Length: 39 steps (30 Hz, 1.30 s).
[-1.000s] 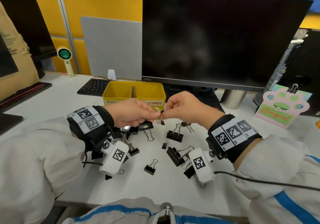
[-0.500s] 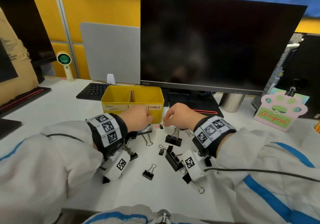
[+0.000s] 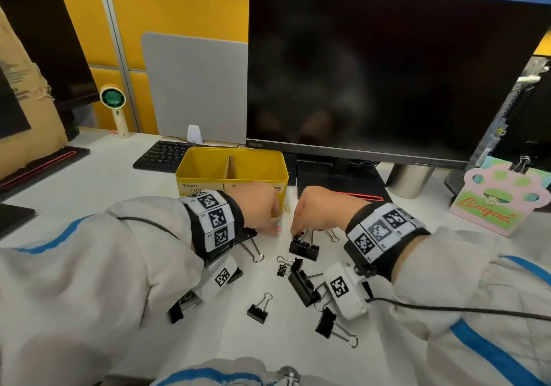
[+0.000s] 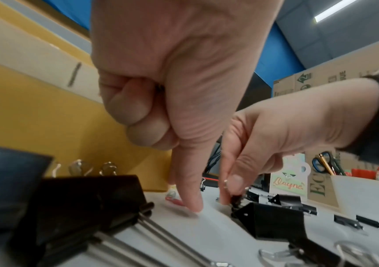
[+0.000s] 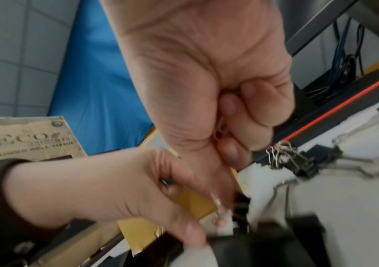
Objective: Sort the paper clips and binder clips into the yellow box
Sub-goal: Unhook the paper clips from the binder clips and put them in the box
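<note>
The yellow box [image 3: 208, 174] has two compartments and stands behind my hands, in front of the monitor. My left hand [image 3: 275, 227] is down on the desk, thumb and forefinger pinching a red paper clip [image 4: 174, 200]; its other fingers are curled, with something small and green [image 5: 167, 181] tucked in them. My right hand [image 3: 295, 232] pinches a small black binder clip [image 4: 236, 198] by its wire handle, just above a large black binder clip [image 3: 304, 250]. A gold paper clip [image 3: 286, 208] lies by the box's front right corner.
Several black binder clips [image 3: 258, 311] lie scattered on the white desk between my wrists and the near edge. A monitor [image 3: 387, 66] and keyboard [image 3: 162, 154] stand behind the box. A paw-shaped card [image 3: 501, 200] is at the right, a small fan [image 3: 113, 102] at the far left.
Both hands have dropped from mid-air in front of the box to the desk. The left now pinches the red clip, the right the small binder clip.
</note>
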Motion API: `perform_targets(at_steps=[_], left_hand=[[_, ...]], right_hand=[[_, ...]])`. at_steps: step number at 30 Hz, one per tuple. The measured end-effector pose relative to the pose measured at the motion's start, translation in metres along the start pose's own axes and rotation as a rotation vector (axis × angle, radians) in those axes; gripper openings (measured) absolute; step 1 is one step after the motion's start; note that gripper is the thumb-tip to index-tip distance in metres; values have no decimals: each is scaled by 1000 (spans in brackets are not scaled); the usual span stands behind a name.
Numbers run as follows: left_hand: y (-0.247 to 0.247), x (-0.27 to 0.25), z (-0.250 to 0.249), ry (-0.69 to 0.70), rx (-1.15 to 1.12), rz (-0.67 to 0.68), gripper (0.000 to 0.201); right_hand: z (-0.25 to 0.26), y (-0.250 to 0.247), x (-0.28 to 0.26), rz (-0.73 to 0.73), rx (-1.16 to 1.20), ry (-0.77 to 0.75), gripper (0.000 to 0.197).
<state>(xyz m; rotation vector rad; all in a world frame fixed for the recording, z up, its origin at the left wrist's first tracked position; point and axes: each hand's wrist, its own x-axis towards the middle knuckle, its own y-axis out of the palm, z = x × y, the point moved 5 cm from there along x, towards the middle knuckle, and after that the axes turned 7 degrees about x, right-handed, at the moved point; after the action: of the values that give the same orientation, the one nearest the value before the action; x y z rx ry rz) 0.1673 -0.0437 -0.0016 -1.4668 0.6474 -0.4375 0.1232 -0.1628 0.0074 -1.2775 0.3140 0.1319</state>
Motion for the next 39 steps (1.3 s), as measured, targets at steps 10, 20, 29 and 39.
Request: perform_targets(at_steps=[10,20,29,39], left_hand=[[5,18,-16,25,99,32,30],[2,10,-21,32,196,78,31],[-9,-29,38,-304,-1343,301,32],[-7,-38,53,-213,-198,11,24]], right_hand=[[-36,-22,-7,40,150,-7,21],[-13,-9,-5,-56,415,-116,11],[24,15,5,-29,372,-240,23],[50,28,14,-55,247,-302,12]])
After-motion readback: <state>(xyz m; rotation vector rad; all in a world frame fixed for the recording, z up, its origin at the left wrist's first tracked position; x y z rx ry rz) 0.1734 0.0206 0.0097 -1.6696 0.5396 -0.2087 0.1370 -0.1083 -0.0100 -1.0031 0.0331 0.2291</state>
